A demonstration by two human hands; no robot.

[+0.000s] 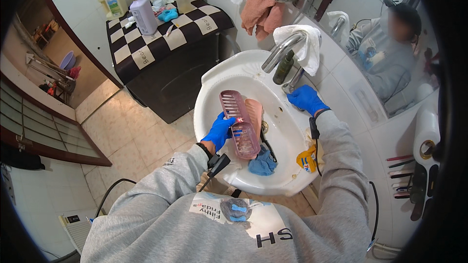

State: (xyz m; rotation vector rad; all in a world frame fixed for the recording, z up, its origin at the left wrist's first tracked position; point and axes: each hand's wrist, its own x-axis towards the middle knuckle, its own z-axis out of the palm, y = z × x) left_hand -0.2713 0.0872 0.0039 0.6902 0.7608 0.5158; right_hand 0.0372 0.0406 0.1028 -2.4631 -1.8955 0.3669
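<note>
My left hand (pixel 220 131), in a blue glove, grips a translucent pink slotted plastic rack (pixel 246 139) over the washbasin (pixel 207 98). Behind the rack lies a lighter peach slotted plastic piece (pixel 254 112). My right hand (pixel 308 100), gloved in blue too, is closed beside the base of the chrome tap (pixel 284 51); what its fingers hold, if anything, is hidden. A dark green bottle (pixel 283 68) stands beside the tap. Down in the basin are a blue cloth (pixel 263 161) and a thin black item (pixel 268 147), partly covered.
A yellow cloth or wrapper (pixel 307 159) lies on the basin's right rim. White cloth (pixel 304 44) drapes over the tap. At the far left, a checked cover (pixel 168 39) holds a lilac pump bottle (pixel 143 14) and other bottles. A mirror (pixel 385 68) borders the right side.
</note>
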